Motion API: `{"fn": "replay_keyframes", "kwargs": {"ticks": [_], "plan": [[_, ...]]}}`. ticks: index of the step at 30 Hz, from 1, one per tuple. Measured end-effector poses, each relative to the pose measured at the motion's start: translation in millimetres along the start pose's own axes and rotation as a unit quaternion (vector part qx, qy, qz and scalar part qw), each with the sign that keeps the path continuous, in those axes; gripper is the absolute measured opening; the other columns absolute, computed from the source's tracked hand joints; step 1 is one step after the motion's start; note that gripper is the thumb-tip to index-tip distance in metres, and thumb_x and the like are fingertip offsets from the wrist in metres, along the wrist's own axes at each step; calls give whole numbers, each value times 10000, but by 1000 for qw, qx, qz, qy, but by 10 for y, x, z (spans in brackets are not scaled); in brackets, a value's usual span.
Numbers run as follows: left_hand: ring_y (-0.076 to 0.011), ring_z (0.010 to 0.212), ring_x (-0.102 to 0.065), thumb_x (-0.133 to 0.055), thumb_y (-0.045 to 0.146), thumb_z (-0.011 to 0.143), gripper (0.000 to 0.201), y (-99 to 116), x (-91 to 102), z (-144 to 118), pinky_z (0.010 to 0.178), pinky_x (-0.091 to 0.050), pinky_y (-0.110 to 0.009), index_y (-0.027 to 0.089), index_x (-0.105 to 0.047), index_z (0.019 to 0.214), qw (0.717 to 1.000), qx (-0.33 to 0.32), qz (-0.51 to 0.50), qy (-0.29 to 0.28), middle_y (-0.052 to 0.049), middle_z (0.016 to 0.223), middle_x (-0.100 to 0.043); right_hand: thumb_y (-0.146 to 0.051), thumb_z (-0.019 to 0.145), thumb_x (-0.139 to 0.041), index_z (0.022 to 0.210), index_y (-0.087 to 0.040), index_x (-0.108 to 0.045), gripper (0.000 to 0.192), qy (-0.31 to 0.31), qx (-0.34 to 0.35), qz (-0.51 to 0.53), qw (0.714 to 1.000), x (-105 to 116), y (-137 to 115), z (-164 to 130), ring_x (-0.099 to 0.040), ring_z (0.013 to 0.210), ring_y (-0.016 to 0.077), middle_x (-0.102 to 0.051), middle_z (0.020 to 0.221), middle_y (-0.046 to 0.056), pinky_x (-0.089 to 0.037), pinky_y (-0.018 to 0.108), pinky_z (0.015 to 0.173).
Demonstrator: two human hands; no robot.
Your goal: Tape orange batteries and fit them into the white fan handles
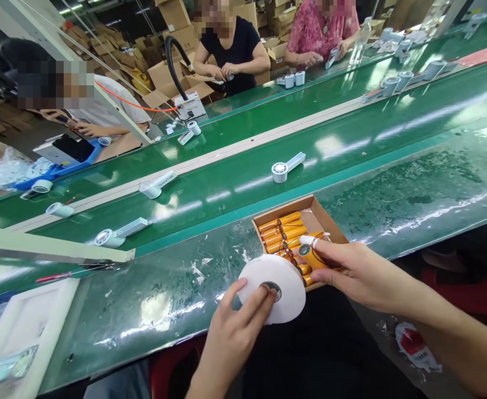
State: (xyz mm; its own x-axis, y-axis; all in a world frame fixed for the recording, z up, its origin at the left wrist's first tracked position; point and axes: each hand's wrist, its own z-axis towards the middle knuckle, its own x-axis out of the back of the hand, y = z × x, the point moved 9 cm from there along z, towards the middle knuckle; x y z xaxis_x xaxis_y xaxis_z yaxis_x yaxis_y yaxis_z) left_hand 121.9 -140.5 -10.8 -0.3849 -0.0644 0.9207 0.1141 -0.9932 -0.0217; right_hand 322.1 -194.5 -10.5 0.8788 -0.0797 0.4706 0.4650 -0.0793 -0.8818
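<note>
My left hand [239, 327] is closed on a flat white roll [291, 282], apparently tape, with fingertips pushed into its core. An orange cylindrical battery [312, 256] is pinched between the thumb and fingers of my right hand [359, 271]; one of those fingers wears a white cover at its tip. Beneath this hand sits a shallow cardboard box [325, 215], holding several orange batteries [282, 230] with thin dark wires. The roll hides the box's near left corner.
Handheld fans lie along the green conveyor [226, 166], including one fan [280, 172] beyond the box. A white tray [56, 310] stands at the left by a metal post [60, 246]. Across the line several people [232, 50] work, with cartons [172, 16] behind.
</note>
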Motion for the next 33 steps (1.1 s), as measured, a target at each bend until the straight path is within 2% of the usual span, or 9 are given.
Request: {"fn": "replay_keyframes", "kwargs": {"ticks": [4,9,14,17,19,22,26,29,33], "plan": [[-194,1184,-617,-585,23,944,359,84,228,71,1182,-486,-413,194,-693,1239,992,-115,24,-47,7,1238,-706,-369,1061,-574,956,-227,-551,179,-58,35,-27,997,-5,-110,11,-625,821,155,-676,944,-14,-458,234,755],[-206,1262,-574,-606,69,946,271,112,402,164,1290,-356,-466,211,-730,1141,988,-146,12,-52,38,1218,-698,-363,1045,-607,954,-230,-581,163,-121,32,-45,991,-143,-74,-15,-616,830,159,-671,938,-14,-440,242,739],[-198,1224,-582,-535,17,941,317,168,374,210,1297,-322,-480,202,-733,1107,979,-186,14,-85,34,1219,-689,-342,1012,-658,946,-227,-621,138,-141,16,-16,990,-186,6,-75,-618,817,161,-673,909,-12,-456,245,732],[-186,1133,-592,-531,33,953,312,192,312,245,1209,-433,-456,193,-721,1142,978,-181,27,-95,20,1252,-678,-332,999,-659,901,-213,-629,157,-85,-40,95,991,-183,208,-65,-619,770,157,-658,831,-13,-491,242,698],[-179,1043,-590,-536,56,964,327,207,240,257,1074,-517,-423,181,-693,1222,979,-173,37,-101,-8,1286,-666,-369,964,-714,1035,-216,-680,172,-25,-70,240,968,-223,349,-58,-671,894,194,-699,963,18,-565,274,783],[-188,947,-573,-542,50,955,399,232,161,273,873,-535,-392,159,-643,1325,982,-159,52,-92,-47,1280,-667,-415,903,-808,1262,-215,-670,433,121,-70,434,890,-266,499,-80,-676,1107,266,-696,1201,84,-591,396,979],[-187,876,-549,-514,35,949,414,271,142,316,730,-478,-362,151,-653,1321,986,-130,67,-77,-65,1223,-684,-430,899,-823,1264,-243,-653,444,298,-61,554,775,-374,604,-213,-630,1233,300,-630,1359,111,-594,462,1018],[-176,839,-530,-543,62,952,364,337,189,338,655,-431,-346,148,-686,1276,989,-118,66,-56,-75,1220,-690,-396,880,-849,1230,-247,-637,435,317,-68,581,747,-485,597,-237,-581,1304,314,-603,1400,112,-577,500,1049],[-172,798,-496,-607,47,915,377,373,231,339,651,-428,-346,164,-702,1261,995,-85,55,-15,-65,1228,-695,-403,875,-857,1251,-263,-590,482,315,-67,577,750,-466,606,-231,-558,1331,323,-591,1416,111,-549,548,1076]]}}
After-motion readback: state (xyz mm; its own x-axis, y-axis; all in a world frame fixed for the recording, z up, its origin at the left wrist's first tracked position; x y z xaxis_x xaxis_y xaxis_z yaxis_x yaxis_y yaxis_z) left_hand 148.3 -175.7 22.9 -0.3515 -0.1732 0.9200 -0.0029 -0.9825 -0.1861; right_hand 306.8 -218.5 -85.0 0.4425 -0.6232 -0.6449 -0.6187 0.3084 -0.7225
